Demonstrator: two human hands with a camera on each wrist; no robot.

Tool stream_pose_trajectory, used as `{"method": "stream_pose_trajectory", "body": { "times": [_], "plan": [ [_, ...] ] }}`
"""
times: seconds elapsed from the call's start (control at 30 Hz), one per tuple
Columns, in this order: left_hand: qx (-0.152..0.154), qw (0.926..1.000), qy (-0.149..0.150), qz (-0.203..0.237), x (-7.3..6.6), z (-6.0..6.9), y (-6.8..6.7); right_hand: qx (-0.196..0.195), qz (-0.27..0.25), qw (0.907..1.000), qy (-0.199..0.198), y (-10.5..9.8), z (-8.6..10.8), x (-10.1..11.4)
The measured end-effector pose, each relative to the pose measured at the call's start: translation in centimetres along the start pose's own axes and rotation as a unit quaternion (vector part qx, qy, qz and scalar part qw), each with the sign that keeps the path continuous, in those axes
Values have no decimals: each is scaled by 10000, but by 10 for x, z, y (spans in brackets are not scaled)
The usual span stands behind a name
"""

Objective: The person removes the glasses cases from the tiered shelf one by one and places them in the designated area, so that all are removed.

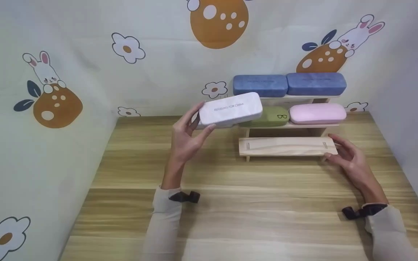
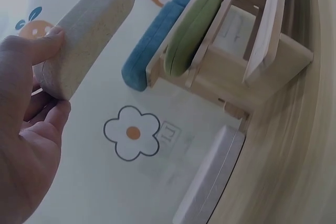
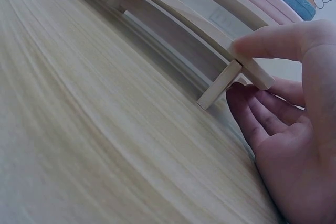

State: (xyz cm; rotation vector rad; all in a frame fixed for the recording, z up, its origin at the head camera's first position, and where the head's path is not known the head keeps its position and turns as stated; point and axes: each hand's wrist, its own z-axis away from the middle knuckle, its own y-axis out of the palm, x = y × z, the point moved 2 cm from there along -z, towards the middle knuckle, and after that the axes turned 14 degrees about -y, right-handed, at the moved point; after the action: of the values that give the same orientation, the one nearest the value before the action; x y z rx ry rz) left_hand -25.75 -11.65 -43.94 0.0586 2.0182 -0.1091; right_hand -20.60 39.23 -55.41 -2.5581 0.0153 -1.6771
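Observation:
My left hand (image 1: 187, 139) grips a white glasses case (image 1: 230, 109) by its left end, thumb on the near side, holding it in the air left of a three-tier wooden rack (image 1: 285, 146). In the left wrist view the case (image 2: 89, 30) is tilted, well above the table. My right hand (image 1: 352, 163) pinches the right end of the rack's lowest board; the right wrist view shows the thumb on top and fingers curled beneath the board (image 3: 257, 74). That lowest tier is bare. A green glasses case (image 1: 272, 117) and a pink one (image 1: 318, 113) sit on the middle tier.
Two blue glasses cases (image 1: 260, 85) lie end to end on the top tier. A second white case (image 2: 212, 174) rests on the table against the back wall, left of the rack. Patterned cloth walls (image 1: 96, 43) border the wooden table (image 1: 252, 210) at the back and sides.

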Motion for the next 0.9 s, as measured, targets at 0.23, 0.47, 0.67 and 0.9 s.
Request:
{"method": "stream_pose_trajectory", "body": {
  "times": [0.23, 0.47, 0.67, 0.9],
  "plan": [
    [-256, 9994, -215, -69, 12, 1, -21, 22, -22, 10000, -49, 0, 1, 0],
    [-441, 9980, -450, 74, 22, 6, -44, 60, 183, 9998, -5, 0, 0, 0],
    [-651, 9958, -638, 122, 32, 8, -60, 38, 217, 9997, 65, 0, -1, 1],
    [-787, 9927, -909, 3, 46, 10, -73, 38, 180, 9998, 33, -1, 0, 1]
  ]
}}
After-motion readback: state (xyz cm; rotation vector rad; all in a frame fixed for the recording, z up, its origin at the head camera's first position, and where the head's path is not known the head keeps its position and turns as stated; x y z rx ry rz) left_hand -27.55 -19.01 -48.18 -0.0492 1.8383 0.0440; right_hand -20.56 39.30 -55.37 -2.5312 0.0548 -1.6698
